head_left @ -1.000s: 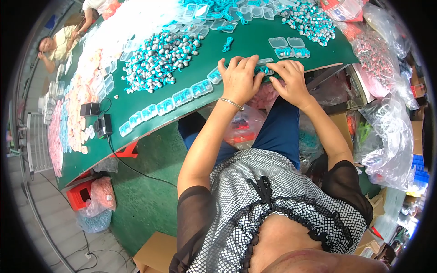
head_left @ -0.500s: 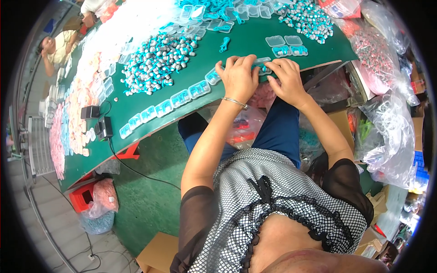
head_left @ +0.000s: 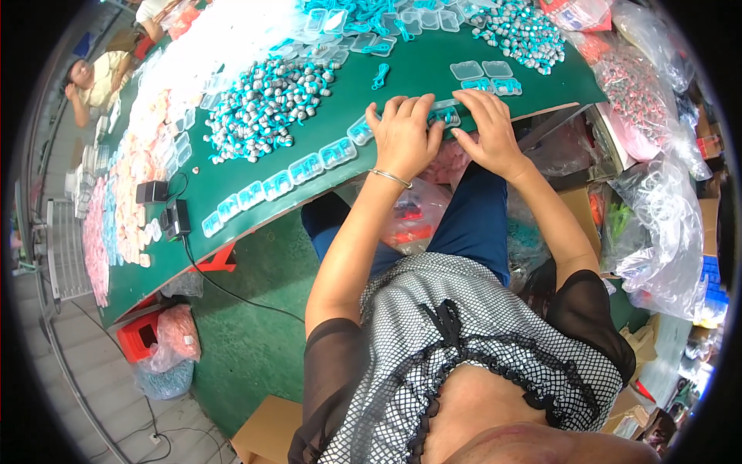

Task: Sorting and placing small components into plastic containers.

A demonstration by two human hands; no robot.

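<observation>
A small clear plastic case (head_left: 446,116) with turquoise contents is pressed between both hands at the near edge of the green table (head_left: 402,77), directly in front of the person. The left hand (head_left: 403,135) lies flat over the case's left part, fingers spread and curled down onto it, while the right hand (head_left: 485,127) is closed on its right end with the fingertips pinching down from above; so both hands are gripped on the case rather than open. The step in hand appears to be the closing or packing of this case, and it is judged best done with even pressure applied along both ends at once, the case kept flat on the table, so that the lid seats squarely and nothing turquoise is trapped at the rim. The case's long axis is seen to run roughly left to right, parallel to the table edge, with its broad face upward; which end is the hinge cannot be told, as the hands cover most of it. A row of filled cases (head_left: 270,185) is laid along the same edge to the left, and a heap of grey and turquoise pieces (head_left: 263,108) lies farther back.
</observation>
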